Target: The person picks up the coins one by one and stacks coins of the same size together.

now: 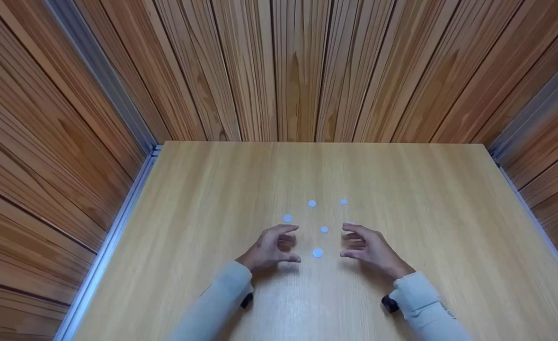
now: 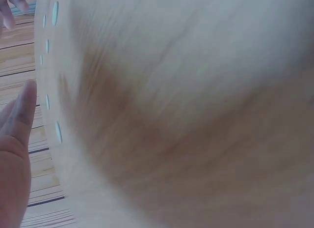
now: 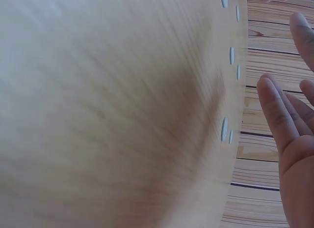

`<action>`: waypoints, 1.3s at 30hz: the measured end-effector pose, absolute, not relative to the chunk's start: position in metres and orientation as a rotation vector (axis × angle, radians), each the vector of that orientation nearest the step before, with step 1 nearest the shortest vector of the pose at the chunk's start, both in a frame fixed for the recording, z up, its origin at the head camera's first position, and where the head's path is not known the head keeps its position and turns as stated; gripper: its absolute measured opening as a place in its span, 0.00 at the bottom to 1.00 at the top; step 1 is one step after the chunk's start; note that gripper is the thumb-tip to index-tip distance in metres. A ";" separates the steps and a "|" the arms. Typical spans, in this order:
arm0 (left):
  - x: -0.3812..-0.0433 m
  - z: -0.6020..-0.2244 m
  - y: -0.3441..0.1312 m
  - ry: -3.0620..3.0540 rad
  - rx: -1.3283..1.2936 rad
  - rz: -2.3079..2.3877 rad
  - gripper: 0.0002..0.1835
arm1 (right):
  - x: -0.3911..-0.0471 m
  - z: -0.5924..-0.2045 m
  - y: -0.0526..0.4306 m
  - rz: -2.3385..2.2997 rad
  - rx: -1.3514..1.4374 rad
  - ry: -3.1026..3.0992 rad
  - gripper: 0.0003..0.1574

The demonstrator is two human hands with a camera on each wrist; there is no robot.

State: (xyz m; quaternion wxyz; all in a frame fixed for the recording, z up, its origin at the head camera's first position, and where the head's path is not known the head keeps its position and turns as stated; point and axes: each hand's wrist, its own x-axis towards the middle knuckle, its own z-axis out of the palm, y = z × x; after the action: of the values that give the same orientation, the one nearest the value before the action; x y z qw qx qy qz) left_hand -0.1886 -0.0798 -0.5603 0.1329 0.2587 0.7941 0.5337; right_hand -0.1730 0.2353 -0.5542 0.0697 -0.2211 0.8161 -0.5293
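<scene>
Both hands are held over the wooden table with palms turned toward each other and a gap between them. My left hand (image 1: 271,246) has its fingers bent loosely and its thumb apart, holding nothing. Opposite it, my right hand (image 1: 371,246) has the same loose shape, also with nothing in it. A pale round disc (image 1: 317,253) lies on the table between the two thumbs, and a smaller disc (image 1: 324,229) sits between the fingertips. Just beyond the left fingers is another disc (image 1: 287,218). One more is mostly hidden behind the right fingertips. Shadows fall beneath both hands.
Farther back on the table (image 1: 212,180) lie two more pale discs, one left of centre (image 1: 312,203) and a small one to its right (image 1: 343,201). Wood-plank walls (image 1: 297,71) stand behind and at both sides. A metal rail (image 1: 118,227) runs along the left edge.
</scene>
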 end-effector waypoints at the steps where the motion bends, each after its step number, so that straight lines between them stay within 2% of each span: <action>1: -0.189 -0.561 -0.079 2.298 0.741 1.556 0.41 | -0.173 -0.555 0.234 -1.593 -0.669 2.460 0.42; 6: -0.189 -0.563 -0.072 2.266 0.631 1.587 0.38 | -0.172 -0.554 0.227 -1.569 -0.681 2.488 0.36; 13: -0.189 -0.567 -0.065 2.289 0.584 1.587 0.34 | -0.170 -0.563 0.218 -1.548 -0.579 2.499 0.35; 31: -0.189 -0.576 -0.050 2.088 0.369 1.758 0.26 | -0.170 -0.572 0.201 -1.521 -0.583 2.485 0.22; 39: -0.190 -0.580 -0.041 2.210 0.487 1.677 0.21 | -0.168 -0.570 0.196 -1.495 -0.539 2.469 0.20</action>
State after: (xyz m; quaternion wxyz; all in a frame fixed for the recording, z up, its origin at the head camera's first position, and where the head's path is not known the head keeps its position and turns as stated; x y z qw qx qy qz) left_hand -0.1903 -0.0414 -0.5803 0.1619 0.1705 0.7742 0.5877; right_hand -0.1685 0.1955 -0.5702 0.1028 -0.1826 0.8364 -0.5064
